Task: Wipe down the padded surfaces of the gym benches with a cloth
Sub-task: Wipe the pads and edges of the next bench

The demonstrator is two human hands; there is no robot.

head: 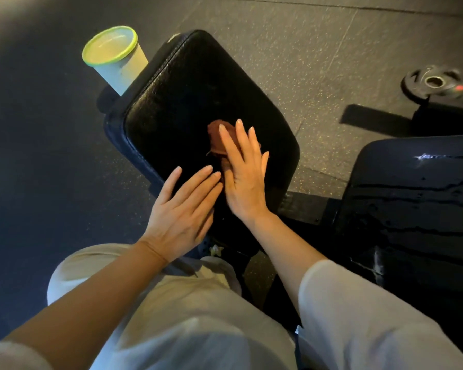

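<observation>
Speckled rubber floor [305,44] underneath everything, grey with pale flecks. Black padded bench seat [198,102] lying at a slant across the middle, stitched along its edge, leather-grain surface shining faintly. A second dark pad [412,204] at the right, glossy and streaked with wet-looking lines. Pale trousers [187,316] filling the bottom of the view, a pale sleeve [364,311] on the right forearm.

Left hand [182,209] laid flat on the near end of the seat, fingers straight and spread, grasping nothing. Right hand [241,169] just beside it, palm down with fingers extended, pressing a reddish-brown cloth [217,137] onto the seat; cloth bunched under the fingers, its far edge showing past the fingertips near the seat's middle.

Pale cup [115,60] with a yellow-green rim standing at the seat's far left edge, tilted in view, its lower part hidden behind the pad. Black weight plate [433,81] lying on the floor at the far right, with a small red mark on it; no readable lettering anywhere, the mark too blurred to make out.
</observation>
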